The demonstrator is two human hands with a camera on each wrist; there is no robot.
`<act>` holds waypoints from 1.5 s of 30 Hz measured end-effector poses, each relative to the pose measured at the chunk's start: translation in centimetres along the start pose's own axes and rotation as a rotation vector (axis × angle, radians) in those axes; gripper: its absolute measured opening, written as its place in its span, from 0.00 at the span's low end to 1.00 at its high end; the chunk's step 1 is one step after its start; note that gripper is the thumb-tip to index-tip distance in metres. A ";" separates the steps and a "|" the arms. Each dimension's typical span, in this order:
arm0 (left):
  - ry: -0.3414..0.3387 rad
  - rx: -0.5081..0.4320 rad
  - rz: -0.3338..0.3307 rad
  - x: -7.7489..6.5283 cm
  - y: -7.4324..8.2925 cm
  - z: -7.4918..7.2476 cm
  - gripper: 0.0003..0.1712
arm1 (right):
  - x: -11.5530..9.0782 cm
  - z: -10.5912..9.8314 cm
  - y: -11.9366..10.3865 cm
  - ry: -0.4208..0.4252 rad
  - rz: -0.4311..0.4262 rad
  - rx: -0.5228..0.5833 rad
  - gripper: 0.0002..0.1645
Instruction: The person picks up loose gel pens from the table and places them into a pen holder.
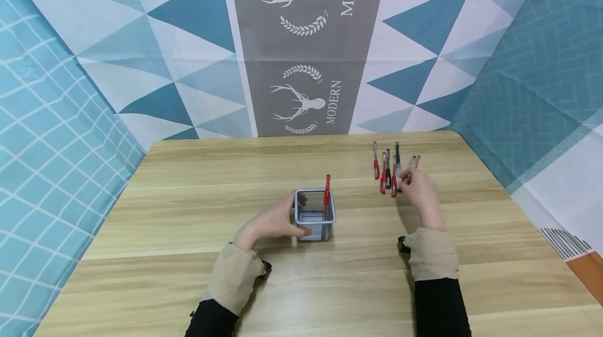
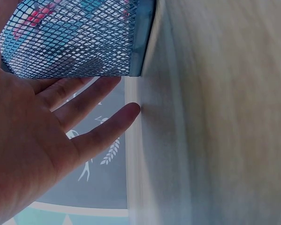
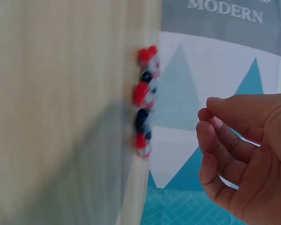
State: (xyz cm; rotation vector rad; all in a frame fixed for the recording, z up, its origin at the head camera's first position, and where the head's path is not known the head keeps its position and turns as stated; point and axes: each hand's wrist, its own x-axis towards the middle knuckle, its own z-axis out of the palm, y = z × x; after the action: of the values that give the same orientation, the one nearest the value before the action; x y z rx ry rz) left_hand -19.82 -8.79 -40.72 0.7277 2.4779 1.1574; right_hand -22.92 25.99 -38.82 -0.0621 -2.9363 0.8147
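A square grey wire-mesh pen holder [image 1: 314, 231] stands upright on the table, with one red pen [image 1: 327, 195] leaning inside it. My left hand [image 1: 275, 218] holds the holder from its left side, thumb on the near wall and fingers round the far side; in the left wrist view those fingers lie along the mesh. To the right, my right hand [image 1: 421, 193] hovers over the near ends of a group of pens [image 1: 383, 172]. In the right wrist view its thumb and index fingertips [image 3: 211, 101] come together, the other fingers are loosely bent, and nothing shows between them.
The loose pens, several red and black ones, lie roughly side by side near the far right of the wooden table [image 1: 188, 211]. Behind the table hangs a patterned cloth [image 1: 301, 44], with blue cloth [image 1: 47, 143] along the left side.
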 end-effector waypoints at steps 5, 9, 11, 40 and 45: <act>-0.006 -0.009 0.013 0.0 -0.1 0.0 0.42 | 0.1 -0.1 1.1 -0.048 0.018 -0.003 0.12; -0.031 -0.038 0.017 0.0 -0.3 0.1 0.44 | -0.3 0.0 1.6 -0.072 0.057 0.018 0.13; -0.034 -0.053 0.020 0.0 -0.3 0.2 0.46 | -0.3 0.1 1.7 -0.080 0.065 0.019 0.14; -0.011 -0.039 0.026 0.2 -0.4 0.2 0.44 | 0.0 -0.1 1.9 -0.351 -0.012 -0.110 0.27; -0.014 -0.050 0.029 0.2 -0.3 0.1 0.43 | -0.1 -0.2 1.9 -0.382 0.006 -0.106 0.32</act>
State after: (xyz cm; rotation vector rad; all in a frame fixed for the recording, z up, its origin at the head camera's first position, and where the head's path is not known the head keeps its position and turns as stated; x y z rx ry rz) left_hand -20.02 -8.78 -41.07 0.7569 2.4261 1.2155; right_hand -22.73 27.73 -39.62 0.0872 -3.3370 0.7420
